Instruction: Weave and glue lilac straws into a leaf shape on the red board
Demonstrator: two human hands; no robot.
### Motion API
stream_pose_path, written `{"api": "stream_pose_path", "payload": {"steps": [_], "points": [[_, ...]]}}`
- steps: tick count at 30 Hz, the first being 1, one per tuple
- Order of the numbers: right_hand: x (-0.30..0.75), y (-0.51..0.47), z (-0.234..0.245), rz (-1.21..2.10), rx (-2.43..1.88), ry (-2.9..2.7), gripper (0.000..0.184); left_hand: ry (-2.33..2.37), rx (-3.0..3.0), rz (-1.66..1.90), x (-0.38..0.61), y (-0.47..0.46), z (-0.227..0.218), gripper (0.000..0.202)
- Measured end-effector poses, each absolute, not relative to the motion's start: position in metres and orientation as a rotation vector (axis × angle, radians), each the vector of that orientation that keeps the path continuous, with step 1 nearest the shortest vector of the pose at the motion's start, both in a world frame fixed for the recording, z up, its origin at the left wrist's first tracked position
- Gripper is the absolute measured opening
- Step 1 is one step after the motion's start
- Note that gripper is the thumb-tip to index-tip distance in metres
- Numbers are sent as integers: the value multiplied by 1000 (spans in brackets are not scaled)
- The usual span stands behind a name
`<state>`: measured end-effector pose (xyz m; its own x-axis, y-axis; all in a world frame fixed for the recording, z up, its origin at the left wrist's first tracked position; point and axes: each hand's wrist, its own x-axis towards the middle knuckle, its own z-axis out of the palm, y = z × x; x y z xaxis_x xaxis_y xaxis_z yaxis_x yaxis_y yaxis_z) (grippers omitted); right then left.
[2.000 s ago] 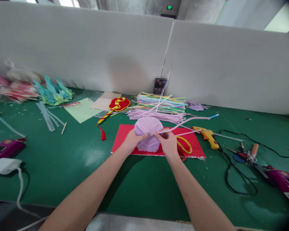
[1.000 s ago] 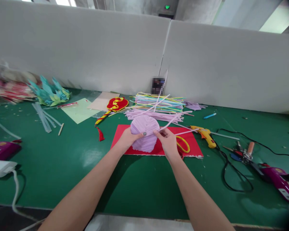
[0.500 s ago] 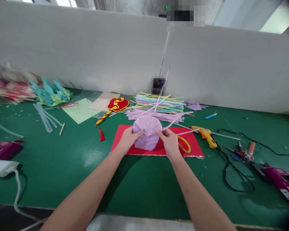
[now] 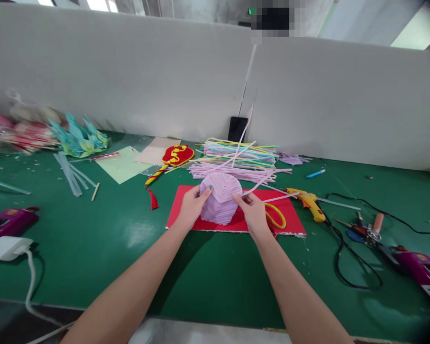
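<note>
A rounded lilac panel [image 4: 221, 206] made of chenille stems laid in V-shaped rows is held up over the red board [image 4: 290, 222]. My left hand [image 4: 191, 206] grips its left edge, the thumb on the front face and the other fingers hidden behind. My right hand [image 4: 253, 211] pinches the right edge, where a loose lilac chenille stem [image 4: 260, 183] sticks out toward the upper right. Beside my right hand, a yellow loop [image 4: 282, 220] lies on the board, perhaps the handle of scissors. Lilac chenille stems [image 4: 232, 173] are heaped just behind the panel.
A yellow glue gun [image 4: 310, 204] with a black cord lies to the right, near keys [image 4: 372, 234] and a purple device [image 4: 417, 267]. A red-and-yellow fan [image 4: 178, 155] with a tassel lies left of the stems. A phone [image 4: 237, 128] leans on the grey partition [image 4: 129, 71].
My left thumb has slid slightly up and left on the panel's face. My right hand keeps its pinch at the edge. The whole view has shifted a little.
</note>
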<state>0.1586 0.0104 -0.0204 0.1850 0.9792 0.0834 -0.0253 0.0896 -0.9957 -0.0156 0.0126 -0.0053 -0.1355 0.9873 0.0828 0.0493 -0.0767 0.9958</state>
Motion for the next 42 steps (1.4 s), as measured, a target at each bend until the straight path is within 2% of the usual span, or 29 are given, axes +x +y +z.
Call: {"api": "stream_pose_path", "payload": {"steps": [22, 27, 32, 39, 42], "points": [[162, 13, -26, 1038, -1207, -1130, 36, 1349, 1490, 1560, -16, 3, 4, 18], [161, 12, -25, 1028, -1220, -1147, 35, 1316, 1278, 1519, -19, 12, -2, 23], [164, 11, -23, 1015, -1244, -1198, 33, 1338, 1250, 1370, -23, 22, -18, 40], [170, 10, -24, 1030, -1333, -1285, 29, 1482, 1443, 1230, -21, 16, -18, 41], [168, 10, -24, 1035, -1372, -1296, 28, 1520, 1704, 1208, -15, 8, -11, 46]]}}
